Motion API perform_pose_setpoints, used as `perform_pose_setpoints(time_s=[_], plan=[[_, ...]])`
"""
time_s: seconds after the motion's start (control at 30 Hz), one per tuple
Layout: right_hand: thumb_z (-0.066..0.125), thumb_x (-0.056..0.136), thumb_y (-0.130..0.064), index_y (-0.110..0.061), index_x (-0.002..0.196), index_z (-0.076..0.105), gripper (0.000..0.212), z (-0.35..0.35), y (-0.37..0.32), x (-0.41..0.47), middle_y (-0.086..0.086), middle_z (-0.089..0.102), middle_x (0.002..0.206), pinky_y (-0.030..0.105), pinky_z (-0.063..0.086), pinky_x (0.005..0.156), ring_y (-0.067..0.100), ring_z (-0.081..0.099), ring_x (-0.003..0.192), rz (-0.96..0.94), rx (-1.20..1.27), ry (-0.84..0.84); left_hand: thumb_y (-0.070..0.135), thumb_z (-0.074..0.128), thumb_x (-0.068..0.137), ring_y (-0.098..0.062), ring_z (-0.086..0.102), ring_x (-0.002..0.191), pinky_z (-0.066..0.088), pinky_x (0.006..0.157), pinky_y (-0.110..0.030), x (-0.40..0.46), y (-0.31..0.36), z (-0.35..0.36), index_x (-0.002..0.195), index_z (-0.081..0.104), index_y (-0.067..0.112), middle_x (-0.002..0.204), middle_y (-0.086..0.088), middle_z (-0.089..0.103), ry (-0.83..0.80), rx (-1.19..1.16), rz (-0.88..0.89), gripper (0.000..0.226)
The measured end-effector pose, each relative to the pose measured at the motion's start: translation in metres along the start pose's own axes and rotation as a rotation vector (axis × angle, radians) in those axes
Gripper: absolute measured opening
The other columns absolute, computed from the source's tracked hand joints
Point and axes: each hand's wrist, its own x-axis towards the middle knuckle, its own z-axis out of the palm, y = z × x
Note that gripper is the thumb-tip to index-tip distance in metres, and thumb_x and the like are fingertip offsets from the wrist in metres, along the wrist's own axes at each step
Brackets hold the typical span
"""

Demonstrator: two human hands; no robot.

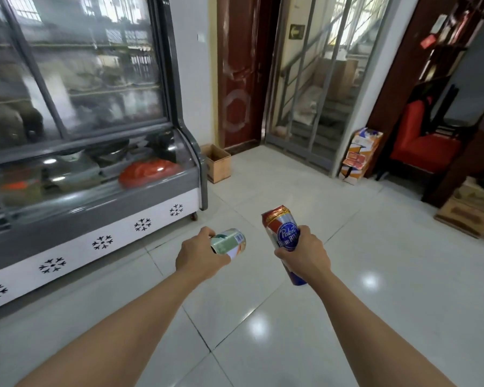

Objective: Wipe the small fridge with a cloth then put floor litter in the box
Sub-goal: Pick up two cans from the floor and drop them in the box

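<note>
My left hand (197,254) grips a short green and white can (231,243) lying sideways in its fingers. My right hand (305,254) holds a tall red, white and blue beer can (281,230) tilted a little left. Both arms reach out over the white tiled floor. An open cardboard box (217,162) stands on the floor ahead, in the corner beside the right end of the glass-fronted display fridge (95,169). The fridge fills the left side, with a grey frame and a white base with snowflake marks. No cloth is in view.
A dark red door (239,79) stands behind the box. Glass doors with metal bars (319,88) lead to a stairwell. Stacked printed cartons (359,155) lean at a pillar, a red chair (422,146) and brown cartons (470,213) sit at the right.
</note>
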Motion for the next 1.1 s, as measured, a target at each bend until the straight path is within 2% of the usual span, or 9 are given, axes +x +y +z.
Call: perform_pose_setpoints(time_s=[0.17, 0.3, 0.5, 0.73, 0.83, 0.9, 1.03, 1.1], plan=[[0.073, 0.071, -0.038, -0.016, 0.123, 0.041, 0.064, -0.005, -0.004, 0.124, 0.004, 0.058, 0.110, 0.036, 0.055, 0.076, 0.019, 0.059, 0.092, -0.008, -0.051, -0.008, 0.045, 0.068, 0.060, -0.020, 0.065, 0.076, 0.054, 0.064, -0.029, 0.120, 0.027, 0.021, 0.105, 0.049, 0.030, 0.093, 0.003, 0.064, -0.023, -0.013, -0.026, 0.051], [0.073, 0.070, -0.037, -0.017, 0.122, 0.041, 0.064, -0.012, -0.015, 0.228, 0.004, 0.058, 0.109, 0.036, 0.056, 0.077, 0.019, 0.060, 0.092, -0.005, -0.064, 0.009, 0.038, 0.070, 0.061, -0.025, 0.065, 0.080, 0.056, 0.069, -0.032, 0.228, 0.059, 0.037, 0.107, 0.051, 0.028, 0.096, -0.001, 0.064, -0.028, -0.064, -0.033, 0.051], [0.074, 0.071, -0.037, -0.017, 0.123, 0.041, 0.064, -0.023, -0.030, 0.368, 0.003, 0.058, 0.109, 0.030, 0.054, 0.070, 0.017, 0.059, 0.089, 0.009, -0.041, 0.006, 0.044, 0.070, 0.058, -0.024, 0.065, 0.081, 0.053, 0.069, -0.029, 0.357, 0.116, 0.051, 0.106, 0.052, 0.029, 0.096, 0.001, 0.064, -0.046, -0.040, -0.006, 0.054], [0.073, 0.071, -0.041, -0.018, 0.123, 0.041, 0.066, -0.016, -0.039, 0.550, 0.003, 0.058, 0.110, 0.036, 0.055, 0.076, 0.019, 0.059, 0.091, -0.030, 0.005, 0.014, 0.046, 0.072, 0.053, -0.015, 0.059, 0.070, 0.040, 0.045, -0.019, 0.517, 0.170, 0.084, 0.106, 0.051, 0.031, 0.091, 0.004, 0.061, -0.030, -0.075, 0.005, 0.059], [0.073, 0.073, -0.041, -0.018, 0.124, 0.040, 0.066, -0.014, -0.049, 0.636, 0.003, 0.058, 0.113, 0.033, 0.054, 0.075, 0.017, 0.057, 0.090, -0.060, 0.009, -0.020, 0.045, 0.072, 0.050, -0.018, 0.062, 0.077, 0.053, 0.057, -0.026, 0.591, 0.191, 0.097, 0.108, 0.053, 0.030, 0.097, 0.003, 0.064, 0.017, -0.079, -0.023, 0.063], [0.073, 0.074, -0.040, -0.018, 0.126, 0.039, 0.066, -0.014, -0.058, 0.692, 0.003, 0.058, 0.114, 0.030, 0.052, 0.074, 0.015, 0.055, 0.089, -0.084, 0.007, -0.052, 0.044, 0.073, 0.052, -0.017, 0.061, 0.083, 0.054, 0.064, -0.029, 0.637, 0.207, 0.102, 0.108, 0.053, 0.031, 0.098, 0.003, 0.065, 0.048, -0.034, -0.047, 0.061], [0.072, 0.076, -0.040, -0.018, 0.130, 0.037, 0.068, -0.012, -0.087, 0.793, 0.003, 0.057, 0.118, 0.026, 0.047, 0.069, 0.013, 0.051, 0.088, -0.125, -0.034, -0.106, 0.049, 0.072, 0.056, -0.011, 0.058, 0.080, 0.042, 0.053, -0.023, 0.717, 0.231, 0.104, 0.104, 0.050, 0.034, 0.097, 0.008, 0.064, 0.067, -0.025, -0.079, 0.055], [0.073, 0.076, -0.040, -0.019, 0.130, 0.037, 0.068, -0.004, -0.102, 0.839, 0.003, 0.057, 0.118, 0.026, 0.047, 0.067, 0.013, 0.051, 0.088, -0.142, -0.042, -0.130, 0.050, 0.074, 0.061, -0.011, 0.059, 0.082, 0.045, 0.054, -0.024, 0.757, 0.236, 0.105, 0.106, 0.050, 0.033, 0.100, 0.007, 0.064, 0.077, -0.008, -0.087, 0.054]])
